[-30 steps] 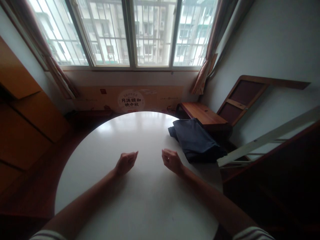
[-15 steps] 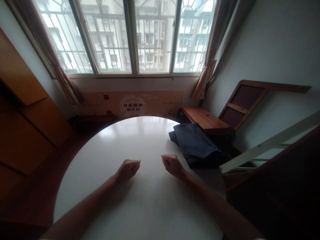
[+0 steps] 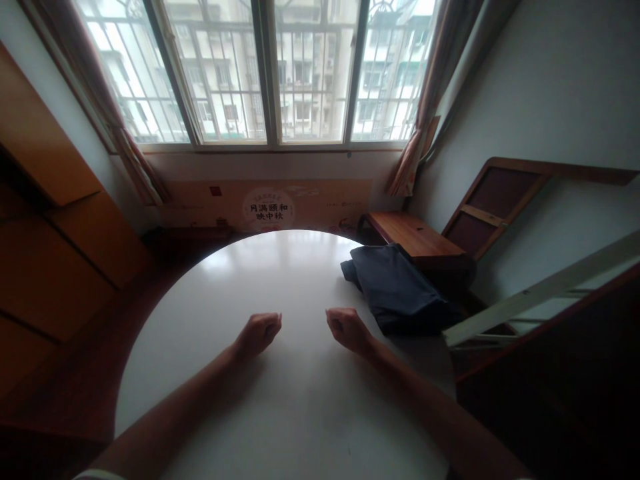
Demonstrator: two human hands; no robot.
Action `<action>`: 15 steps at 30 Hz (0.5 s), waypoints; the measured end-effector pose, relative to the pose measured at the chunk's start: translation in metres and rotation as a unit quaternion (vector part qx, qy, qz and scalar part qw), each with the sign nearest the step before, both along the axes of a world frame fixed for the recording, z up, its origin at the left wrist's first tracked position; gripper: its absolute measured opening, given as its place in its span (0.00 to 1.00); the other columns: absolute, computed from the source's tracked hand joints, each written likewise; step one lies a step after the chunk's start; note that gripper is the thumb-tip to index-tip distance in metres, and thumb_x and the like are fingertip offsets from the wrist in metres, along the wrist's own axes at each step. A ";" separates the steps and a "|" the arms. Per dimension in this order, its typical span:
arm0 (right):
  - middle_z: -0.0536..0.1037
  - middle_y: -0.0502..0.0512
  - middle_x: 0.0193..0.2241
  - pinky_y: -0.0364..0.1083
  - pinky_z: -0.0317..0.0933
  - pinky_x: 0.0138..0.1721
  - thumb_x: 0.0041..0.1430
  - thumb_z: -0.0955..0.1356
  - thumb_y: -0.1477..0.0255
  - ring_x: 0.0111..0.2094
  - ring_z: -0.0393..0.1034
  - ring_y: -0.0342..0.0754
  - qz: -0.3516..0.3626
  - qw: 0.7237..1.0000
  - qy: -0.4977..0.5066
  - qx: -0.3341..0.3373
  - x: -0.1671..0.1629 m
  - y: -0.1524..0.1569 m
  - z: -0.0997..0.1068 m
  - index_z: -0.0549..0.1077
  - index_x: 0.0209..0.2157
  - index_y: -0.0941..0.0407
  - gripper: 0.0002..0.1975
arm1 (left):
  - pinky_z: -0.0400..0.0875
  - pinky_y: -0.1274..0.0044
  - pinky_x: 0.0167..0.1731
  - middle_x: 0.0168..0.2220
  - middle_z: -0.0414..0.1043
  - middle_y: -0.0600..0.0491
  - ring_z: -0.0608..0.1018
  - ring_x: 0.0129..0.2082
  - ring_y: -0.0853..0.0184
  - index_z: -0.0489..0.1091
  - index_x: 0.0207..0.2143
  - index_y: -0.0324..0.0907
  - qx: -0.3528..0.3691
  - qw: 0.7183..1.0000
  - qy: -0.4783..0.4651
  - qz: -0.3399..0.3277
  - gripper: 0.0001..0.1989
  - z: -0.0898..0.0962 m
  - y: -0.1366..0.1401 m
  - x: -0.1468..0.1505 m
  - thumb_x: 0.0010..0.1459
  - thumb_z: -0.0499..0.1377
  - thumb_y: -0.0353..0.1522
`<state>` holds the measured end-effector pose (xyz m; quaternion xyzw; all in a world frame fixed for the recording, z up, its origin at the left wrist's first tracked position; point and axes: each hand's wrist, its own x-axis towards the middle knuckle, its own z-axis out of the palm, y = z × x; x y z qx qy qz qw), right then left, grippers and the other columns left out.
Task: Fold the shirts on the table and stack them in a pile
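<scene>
My left hand (image 3: 259,335) is closed in a fist over the middle of the white round table (image 3: 210,413), thumb side up. Facing it, my right hand (image 3: 349,329) makes a fist too, with a gap of bare tabletop between the two. Nothing shows in either hand. A folded dark navy cloth item (image 3: 400,287), perhaps a garment, lies at the table's right edge. It sits just beyond my right hand, without being touched by it.
Behind the table's far right edge stands a low wooden table (image 3: 415,235). A pale ladder-like frame (image 3: 545,287) leans at the right. Wooden cabinets (image 3: 60,260) line the left side, and a barred window (image 3: 270,73) is ahead.
The view has shifted slightly, so the room appears a little further right. Both fists keep nearly the same place and shape, and the navy cloth lies as before.
</scene>
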<state>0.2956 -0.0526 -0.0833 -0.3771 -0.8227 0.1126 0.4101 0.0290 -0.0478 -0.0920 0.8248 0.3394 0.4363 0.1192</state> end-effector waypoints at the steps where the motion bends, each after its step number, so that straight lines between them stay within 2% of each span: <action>1: 0.52 0.44 0.15 0.42 0.44 0.22 0.52 0.60 0.79 0.18 0.46 0.40 0.004 1.000 -0.001 0.001 0.000 0.000 0.001 0.48 0.18 0.53 0.16 | 0.46 0.80 0.19 0.20 0.40 0.61 0.48 0.20 0.75 0.46 0.18 0.42 0.000 1.000 0.004 -0.002 0.23 -0.001 0.000 0.000 0.65 0.51 0.31; 4: 0.57 0.45 0.16 0.42 0.49 0.22 0.53 0.60 0.80 0.18 0.51 0.40 0.004 1.000 0.006 0.003 -0.001 -0.003 0.005 0.53 0.18 0.53 0.14 | 0.49 0.81 0.19 0.18 0.42 0.62 0.50 0.18 0.75 0.48 0.17 0.42 -0.003 1.000 0.002 0.017 0.22 -0.002 0.000 -0.001 0.65 0.50 0.31; 6: 0.67 0.49 0.23 0.42 0.58 0.26 0.56 0.62 0.77 0.23 0.61 0.42 0.009 1.000 0.012 -0.002 -0.002 -0.005 0.010 0.64 0.24 0.54 0.09 | 0.56 0.81 0.20 0.17 0.50 0.61 0.57 0.17 0.75 0.56 0.19 0.42 0.000 0.999 -0.014 0.051 0.19 0.003 -0.002 -0.002 0.65 0.50 0.31; 7: 0.72 0.53 0.29 0.44 0.63 0.31 0.58 0.63 0.75 0.28 0.67 0.45 0.016 1.000 0.010 -0.005 -0.002 -0.006 0.013 0.69 0.31 0.54 0.04 | 0.63 0.80 0.23 0.20 0.59 0.59 0.64 0.20 0.73 0.62 0.23 0.42 0.004 0.998 -0.013 0.061 0.15 0.007 -0.003 -0.002 0.65 0.52 0.32; 8: 0.75 0.58 0.37 0.46 0.67 0.38 0.59 0.65 0.73 0.36 0.71 0.48 0.026 1.000 0.003 -0.008 -0.003 -0.008 0.016 0.71 0.39 0.55 0.07 | 0.69 0.78 0.30 0.26 0.69 0.54 0.72 0.26 0.70 0.68 0.32 0.41 0.010 0.998 -0.002 0.066 0.09 0.012 -0.004 -0.003 0.65 0.53 0.34; 9: 0.74 0.61 0.45 0.49 0.67 0.46 0.60 0.66 0.70 0.44 0.71 0.51 0.033 0.999 -0.011 -0.011 -0.003 -0.009 0.018 0.70 0.48 0.55 0.14 | 0.72 0.73 0.39 0.37 0.74 0.48 0.77 0.38 0.64 0.69 0.43 0.40 0.015 0.998 0.020 0.065 0.09 0.017 -0.005 -0.005 0.64 0.55 0.35; 10: 0.73 0.64 0.51 0.53 0.64 0.52 0.61 0.66 0.68 0.52 0.69 0.54 0.035 0.999 -0.032 -0.014 -0.003 -0.010 0.020 0.67 0.54 0.55 0.20 | 0.71 0.68 0.49 0.48 0.73 0.42 0.75 0.50 0.59 0.65 0.53 0.40 0.019 0.997 0.052 0.061 0.18 0.021 -0.006 -0.006 0.63 0.56 0.37; 11: 0.70 0.65 0.56 0.56 0.60 0.57 0.62 0.66 0.65 0.57 0.65 0.56 0.030 0.998 -0.059 -0.016 -0.003 -0.010 0.021 0.64 0.59 0.55 0.25 | 0.65 0.63 0.56 0.57 0.67 0.40 0.68 0.60 0.55 0.59 0.60 0.40 0.019 0.994 0.089 0.058 0.25 0.024 -0.007 -0.006 0.63 0.56 0.38; 12: 0.68 0.66 0.59 0.59 0.56 0.61 0.62 0.66 0.62 0.61 0.61 0.58 0.019 0.996 -0.089 -0.019 -0.003 -0.011 0.021 0.61 0.62 0.56 0.29 | 0.60 0.59 0.61 0.63 0.61 0.39 0.60 0.65 0.53 0.54 0.64 0.41 0.015 0.990 0.125 0.058 0.30 0.026 -0.007 -0.007 0.63 0.56 0.39; 14: 0.61 0.68 0.64 0.63 0.48 0.64 0.62 0.67 0.57 0.66 0.52 0.61 0.006 0.990 -0.139 -0.022 -0.002 -0.011 0.019 0.55 0.66 0.58 0.36 | 0.50 0.53 0.64 0.68 0.52 0.40 0.50 0.69 0.51 0.47 0.68 0.42 -0.001 0.982 0.180 0.058 0.36 0.025 -0.006 -0.008 0.63 0.57 0.42; 15: 0.59 0.69 0.65 0.65 0.45 0.65 0.61 0.67 0.55 0.67 0.49 0.63 -0.002 0.986 -0.164 -0.024 -0.002 -0.011 0.017 0.53 0.67 0.60 0.40 | 0.49 0.51 0.64 0.68 0.51 0.40 0.49 0.70 0.50 0.47 0.68 0.42 -0.013 0.977 0.204 0.059 0.37 0.023 -0.006 -0.007 0.63 0.57 0.43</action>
